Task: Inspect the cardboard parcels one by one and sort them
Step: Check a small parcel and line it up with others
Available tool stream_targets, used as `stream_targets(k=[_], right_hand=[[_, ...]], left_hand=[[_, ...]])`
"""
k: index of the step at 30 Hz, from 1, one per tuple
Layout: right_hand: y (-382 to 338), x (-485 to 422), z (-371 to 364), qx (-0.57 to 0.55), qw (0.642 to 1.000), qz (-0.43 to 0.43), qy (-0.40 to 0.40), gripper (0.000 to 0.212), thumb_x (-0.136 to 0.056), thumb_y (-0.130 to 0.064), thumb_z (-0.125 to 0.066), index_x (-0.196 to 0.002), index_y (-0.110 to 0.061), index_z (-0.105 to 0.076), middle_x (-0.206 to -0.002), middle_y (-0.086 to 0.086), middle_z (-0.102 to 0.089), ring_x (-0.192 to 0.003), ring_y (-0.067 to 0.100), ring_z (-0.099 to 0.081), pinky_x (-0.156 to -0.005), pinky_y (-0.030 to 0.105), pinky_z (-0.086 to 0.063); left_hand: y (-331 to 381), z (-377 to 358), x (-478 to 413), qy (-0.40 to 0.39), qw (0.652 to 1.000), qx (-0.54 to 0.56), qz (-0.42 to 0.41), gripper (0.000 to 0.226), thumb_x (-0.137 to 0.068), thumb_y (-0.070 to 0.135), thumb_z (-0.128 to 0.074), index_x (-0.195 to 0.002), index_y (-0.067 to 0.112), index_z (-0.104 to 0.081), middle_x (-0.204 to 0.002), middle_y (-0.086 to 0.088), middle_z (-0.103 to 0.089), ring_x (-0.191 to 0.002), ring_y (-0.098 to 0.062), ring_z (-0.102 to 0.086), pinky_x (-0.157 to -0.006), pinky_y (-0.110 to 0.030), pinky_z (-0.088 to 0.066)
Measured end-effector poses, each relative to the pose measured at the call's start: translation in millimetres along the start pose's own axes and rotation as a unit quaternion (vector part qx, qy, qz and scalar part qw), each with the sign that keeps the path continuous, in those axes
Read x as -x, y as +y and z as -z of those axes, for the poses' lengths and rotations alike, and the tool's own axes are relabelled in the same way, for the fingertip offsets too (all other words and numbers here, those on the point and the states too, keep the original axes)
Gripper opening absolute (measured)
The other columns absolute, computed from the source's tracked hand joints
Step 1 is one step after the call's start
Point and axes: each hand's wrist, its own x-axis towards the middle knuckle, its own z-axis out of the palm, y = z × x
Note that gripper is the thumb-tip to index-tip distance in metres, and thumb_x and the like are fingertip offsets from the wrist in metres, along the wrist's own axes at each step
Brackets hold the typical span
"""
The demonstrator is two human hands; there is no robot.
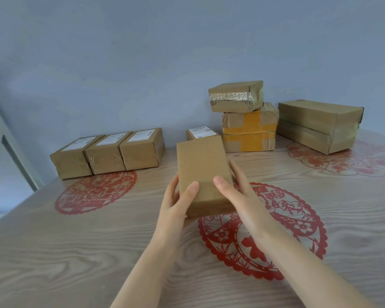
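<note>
Both hands hold one plain brown cardboard box (202, 172) up above the pale wooden counter (76, 252). The left hand (176, 203) grips its left side, thumb on top. The right hand (238, 194) grips its right side, thumb on top too. Three brown boxes with white labels (108, 152) sit touching in a row, back left. A pile of taped brown boxes (248, 121) stands back right.
</note>
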Motion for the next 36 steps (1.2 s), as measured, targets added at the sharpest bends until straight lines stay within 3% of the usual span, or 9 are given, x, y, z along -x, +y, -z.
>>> stream_targets(k=[5, 9, 12, 15, 20, 24, 30, 33, 36], right_hand=[[7, 0, -7, 0.074, 0.997, 0.019, -0.025, 0.051, -0.083, -0.056, -0.063, -0.125, -0.067, -0.035, -0.119, -0.046, -0.052, -0.113, -0.022, -0.049, -0.091, 0.007, -0.043], [3, -2, -1, 0.078, 0.997, 0.022, 0.008, 0.030, -0.090, -0.044, -0.052, -0.117, -0.057, -0.047, -0.101, -0.044, -0.063, -0.100, -0.020, -0.058, -0.080, 0.002, -0.045], [7, -1, 0, 0.121, 0.992, 0.019, 0.019, 0.050, -0.095, -0.044, -0.056, -0.141, -0.052, -0.038, -0.127, -0.035, -0.054, -0.117, -0.012, -0.052, -0.085, 0.005, -0.045], [9, -1, 0, 0.167, 0.985, 0.016, 0.037, 0.061, -0.094, -0.049, -0.056, -0.150, -0.044, -0.032, -0.135, -0.028, -0.045, -0.120, -0.007, -0.048, -0.086, 0.011, -0.042], [13, -7, 8, 0.183, 0.981, 0.013, 0.061, 0.057, -0.093, -0.056, -0.053, -0.147, -0.042, -0.041, -0.138, -0.019, -0.051, -0.117, -0.004, -0.051, -0.090, 0.016, -0.041], [15, -5, 6, 0.189, 0.982, -0.002, 0.025, 0.065, -0.092, -0.051, -0.060, -0.151, -0.041, -0.034, -0.134, -0.015, -0.051, -0.110, 0.000, -0.052, -0.087, 0.017, -0.039], [6, -5, 10, 0.164, 0.984, 0.007, 0.072, 0.062, -0.085, -0.069, -0.044, -0.139, -0.040, -0.053, -0.131, -0.015, -0.061, -0.119, 0.005, -0.056, -0.108, 0.037, -0.043], [5, -5, 9, 0.162, 0.985, 0.006, 0.063, 0.066, -0.082, -0.070, -0.049, -0.143, -0.045, -0.046, -0.129, -0.014, -0.052, -0.108, -0.008, -0.050, -0.089, 0.010, -0.038], [4, -4, 6, 0.189, 0.980, 0.003, 0.061, 0.075, -0.073, -0.070, -0.049, -0.144, -0.046, -0.043, -0.125, -0.013, -0.049, -0.100, -0.012, -0.051, -0.071, 0.001, -0.037]], left_hand=[[2, 2, -1, 0.018, 1.000, 0.016, -0.014, 0.068, -0.073, 0.053, -0.063, -0.139, 0.037, -0.054, -0.115, 0.007, -0.074, -0.108, -0.015, -0.071, -0.084, -0.034, -0.058], [0, -3, 1, -0.021, 0.999, -0.027, -0.035, 0.063, -0.075, 0.047, -0.064, -0.136, 0.034, -0.056, -0.114, 0.008, -0.075, -0.105, -0.009, -0.071, -0.081, -0.028, -0.060], [-1, 0, 0, 0.014, 1.000, -0.007, -0.025, 0.051, -0.072, 0.052, -0.063, -0.121, 0.037, -0.063, -0.110, 0.010, -0.076, -0.104, -0.010, -0.071, -0.085, -0.034, -0.059], [1, 4, -2, 0.037, 0.999, -0.010, -0.021, 0.053, -0.071, 0.055, -0.063, -0.121, 0.037, -0.063, -0.107, 0.013, -0.076, -0.104, -0.009, -0.071, -0.091, -0.039, -0.057], [3, -1, 2, 0.024, 0.998, -0.053, -0.008, 0.057, -0.074, 0.054, -0.061, -0.128, 0.036, -0.060, -0.105, 0.017, -0.075, -0.094, 0.004, -0.069, -0.083, -0.025, -0.052], [6, 2, 2, 0.069, 0.997, -0.037, 0.011, 0.079, -0.070, 0.063, -0.062, -0.142, 0.031, -0.052, -0.130, 0.011, -0.064, -0.122, -0.008, -0.058, -0.110, -0.041, -0.043], [4, 4, -1, 0.025, 0.996, -0.075, -0.031, 0.098, -0.068, 0.063, -0.082, -0.152, 0.039, -0.037, -0.131, 0.015, -0.062, -0.119, 0.002, -0.058, -0.106, -0.032, -0.044], [4, 0, 0, 0.025, 0.992, -0.106, -0.056, 0.067, -0.067, 0.055, -0.075, -0.128, 0.033, -0.058, -0.105, 0.024, -0.073, -0.097, 0.012, -0.065, -0.085, -0.017, -0.048], [6, 0, -1, 0.067, 0.989, -0.108, -0.072, 0.060, -0.066, 0.052, -0.066, -0.119, 0.024, -0.062, -0.084, 0.023, -0.073, -0.083, 0.010, -0.066, -0.070, -0.009, -0.049]])
